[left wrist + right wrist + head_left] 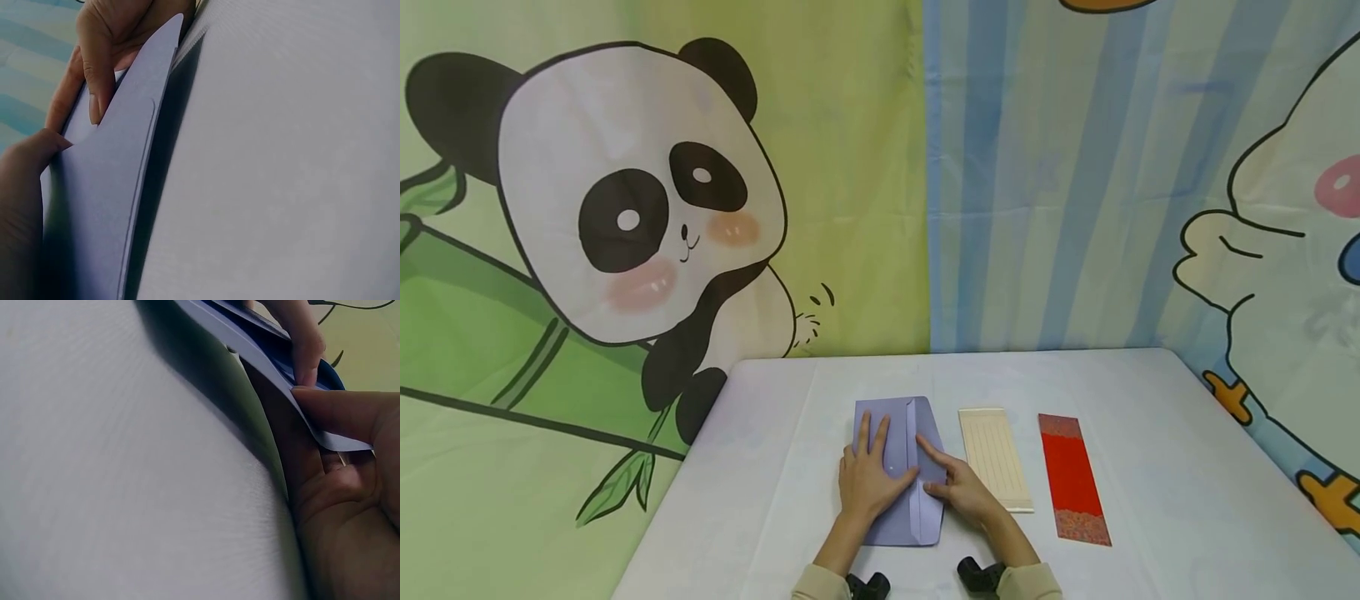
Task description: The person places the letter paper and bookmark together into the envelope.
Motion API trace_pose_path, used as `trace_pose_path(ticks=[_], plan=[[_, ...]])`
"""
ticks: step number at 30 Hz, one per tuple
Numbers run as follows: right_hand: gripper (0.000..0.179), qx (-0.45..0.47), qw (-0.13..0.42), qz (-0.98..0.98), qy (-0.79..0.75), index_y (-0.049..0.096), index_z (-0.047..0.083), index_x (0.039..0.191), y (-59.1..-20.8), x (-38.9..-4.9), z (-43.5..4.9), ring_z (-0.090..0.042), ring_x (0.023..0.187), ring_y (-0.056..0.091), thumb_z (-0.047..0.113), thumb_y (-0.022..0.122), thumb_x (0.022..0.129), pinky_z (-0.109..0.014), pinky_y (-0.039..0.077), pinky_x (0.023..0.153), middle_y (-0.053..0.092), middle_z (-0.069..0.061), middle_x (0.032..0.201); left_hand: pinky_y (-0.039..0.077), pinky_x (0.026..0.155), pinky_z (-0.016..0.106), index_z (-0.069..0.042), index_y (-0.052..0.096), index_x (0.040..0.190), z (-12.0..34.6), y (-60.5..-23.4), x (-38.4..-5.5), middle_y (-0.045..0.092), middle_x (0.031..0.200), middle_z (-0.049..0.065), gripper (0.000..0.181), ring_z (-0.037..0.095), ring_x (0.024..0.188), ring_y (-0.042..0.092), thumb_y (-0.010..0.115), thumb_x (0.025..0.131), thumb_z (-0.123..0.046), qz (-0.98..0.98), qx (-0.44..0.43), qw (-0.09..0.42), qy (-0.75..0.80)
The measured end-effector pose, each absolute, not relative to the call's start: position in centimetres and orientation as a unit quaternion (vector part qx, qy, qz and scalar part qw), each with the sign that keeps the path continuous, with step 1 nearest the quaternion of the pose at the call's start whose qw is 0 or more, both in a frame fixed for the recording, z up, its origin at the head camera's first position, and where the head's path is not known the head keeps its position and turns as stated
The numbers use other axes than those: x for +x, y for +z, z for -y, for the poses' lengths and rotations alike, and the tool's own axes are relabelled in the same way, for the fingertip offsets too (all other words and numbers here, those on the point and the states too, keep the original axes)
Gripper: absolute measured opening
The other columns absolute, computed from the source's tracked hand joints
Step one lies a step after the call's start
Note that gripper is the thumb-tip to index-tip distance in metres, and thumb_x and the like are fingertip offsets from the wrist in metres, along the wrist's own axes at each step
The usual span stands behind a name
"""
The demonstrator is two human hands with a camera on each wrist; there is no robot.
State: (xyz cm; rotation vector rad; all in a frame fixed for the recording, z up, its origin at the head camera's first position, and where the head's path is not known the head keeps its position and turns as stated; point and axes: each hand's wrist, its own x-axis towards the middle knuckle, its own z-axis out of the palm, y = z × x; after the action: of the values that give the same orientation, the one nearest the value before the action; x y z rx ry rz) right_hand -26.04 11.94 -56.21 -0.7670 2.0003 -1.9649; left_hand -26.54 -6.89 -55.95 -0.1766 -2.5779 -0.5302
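Note:
A lavender paper envelope (891, 529) lies on the white table, its long flap side facing right. My left hand (867, 483) rests on the envelope with fingers spread and thumb reaching toward the fold. At the right side, my right hand (967, 493) pinches the envelope's flap. In the right wrist view the thumb (350, 412) lies on top of the lavender paper (281, 387), with fingers underneath. In the left wrist view the envelope (106, 200) has its edge lifted a little off the table, and the right hand (115, 31) meets it at the far end.
To the right lies a cream lined paper slip (997, 458), and beyond it a red strip with patterned ends (1072, 467). Black wrist devices (981, 575) sit at the cuffs. The white table (1187, 467) backs onto a printed curtain (850, 208).

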Motion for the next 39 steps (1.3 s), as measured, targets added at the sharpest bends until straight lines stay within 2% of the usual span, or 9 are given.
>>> trace_pose_path(ticks=[8, 12, 16, 19, 22, 24, 27, 31, 39], plan=[[0.073, -0.261, 0.141, -0.661, -0.689, 0.02, 0.008, 0.147, -56.2, -26.0, -11.6, -0.038, 0.119, 0.038, -0.007, 0.055, 0.085, -0.033, 0.047, 0.084, 0.004, -0.022, 0.151, 0.035, 0.059, 0.03, -0.026, 0.044, 0.139, 7.4, -56.6, -26.7, 0.032, 0.147, 0.006, 0.092, 0.023, 0.071, 0.042, 0.069, 0.055, -0.055, 0.931, -0.072, 0.286, -0.217], [0.069, -0.256, 0.105, -0.698, -0.661, 0.025, 0.004, 0.145, -56.3, -25.8, -11.3, -0.037, 0.11, 0.048, -0.006, 0.057, 0.084, -0.033, 0.05, 0.077, 0.015, -0.03, 0.146, 0.034, 0.058, 0.029, -0.026, 0.046, 0.137, 7.5, -56.9, -26.8, 0.033, 0.146, 0.005, 0.091, 0.023, 0.069, 0.041, 0.069, 0.054, -0.055, 0.932, -0.058, 0.282, -0.219], [0.06, -0.237, 0.008, -0.783, -0.576, 0.042, 0.002, 0.137, -56.1, -25.5, -11.1, -0.027, 0.097, 0.058, -0.005, 0.06, 0.081, -0.028, 0.05, 0.072, 0.037, -0.031, 0.136, 0.034, 0.057, 0.029, -0.026, 0.047, 0.136, 7.5, -57.0, -26.8, 0.031, 0.147, 0.003, 0.091, 0.023, 0.07, 0.041, 0.069, 0.053, -0.055, 0.938, -0.042, 0.264, -0.222], [0.049, -0.21, -0.121, -0.836, -0.492, 0.057, 0.002, 0.125, -55.5, -25.5, -11.7, -0.023, 0.091, 0.061, -0.008, 0.061, 0.077, -0.027, 0.051, 0.071, 0.052, -0.024, 0.126, 0.035, 0.056, 0.03, -0.026, 0.048, 0.136, 7.6, -56.9, -26.8, 0.031, 0.147, 0.003, 0.092, 0.024, 0.071, 0.041, 0.07, 0.052, -0.056, 0.942, -0.038, 0.249, -0.221], [0.041, -0.149, -0.251, -0.868, -0.402, 0.064, 0.001, 0.114, -55.1, -25.8, -13.2, -0.027, 0.094, 0.06, -0.01, 0.061, 0.074, -0.036, 0.05, 0.077, 0.059, -0.018, 0.117, 0.035, 0.054, 0.031, -0.026, 0.046, 0.137, 7.7, -56.7, -26.8, 0.03, 0.148, 0.003, 0.093, 0.025, 0.071, 0.042, 0.07, 0.052, -0.057, 0.947, -0.034, 0.234, -0.217], [0.041, -0.093, -0.287, -0.885, -0.355, 0.062, -0.001, 0.115, -55.0, -26.0, -14.4, -0.034, 0.105, 0.054, -0.005, 0.065, 0.075, -0.045, 0.045, 0.085, 0.057, -0.021, 0.118, 0.035, 0.052, 0.031, -0.026, 0.045, 0.138, 7.8, -56.7, -26.8, 0.029, 0.148, 0.003, 0.094, 0.025, 0.071, 0.042, 0.07, 0.053, -0.057, 0.95, -0.03, 0.225, -0.215], [0.054, -0.019, -0.243, -0.922, -0.3, 0.052, -0.002, 0.127, -55.5, -25.8, -16.0, -0.045, 0.118, 0.039, 0.008, 0.069, 0.076, -0.056, 0.031, 0.096, 0.044, -0.031, 0.128, 0.034, 0.05, 0.03, -0.027, 0.044, 0.139, 7.9, -56.7, -26.7, 0.028, 0.149, 0.002, 0.095, 0.025, 0.07, 0.041, 0.07, 0.053, -0.058, 0.953, -0.027, 0.213, -0.212], [0.063, -0.006, -0.165, -0.949, -0.267, 0.043, -0.006, 0.133, -56.3, -25.4, -17.2, -0.054, 0.125, 0.023, 0.021, 0.066, 0.081, -0.061, 0.018, 0.1, 0.029, -0.042, 0.133, 0.034, 0.049, 0.03, -0.026, 0.043, 0.139, 8.0, -56.7, -26.6, 0.028, 0.149, 0.002, 0.095, 0.025, 0.07, 0.041, 0.07, 0.052, -0.057, 0.953, -0.026, 0.209, -0.215], [0.057, -0.023, -0.204, -0.941, -0.271, 0.051, -0.007, 0.127, -57.0, -25.5, -17.6, -0.05, 0.126, 0.028, 0.024, 0.068, 0.082, -0.06, 0.018, 0.101, 0.035, -0.037, 0.134, 0.035, 0.052, 0.031, -0.026, 0.043, 0.139, 8.0, -56.7, -26.9, 0.026, 0.149, 0.002, 0.094, 0.027, 0.071, 0.042, 0.069, 0.054, -0.055, 0.951, -0.024, 0.212, -0.222]])
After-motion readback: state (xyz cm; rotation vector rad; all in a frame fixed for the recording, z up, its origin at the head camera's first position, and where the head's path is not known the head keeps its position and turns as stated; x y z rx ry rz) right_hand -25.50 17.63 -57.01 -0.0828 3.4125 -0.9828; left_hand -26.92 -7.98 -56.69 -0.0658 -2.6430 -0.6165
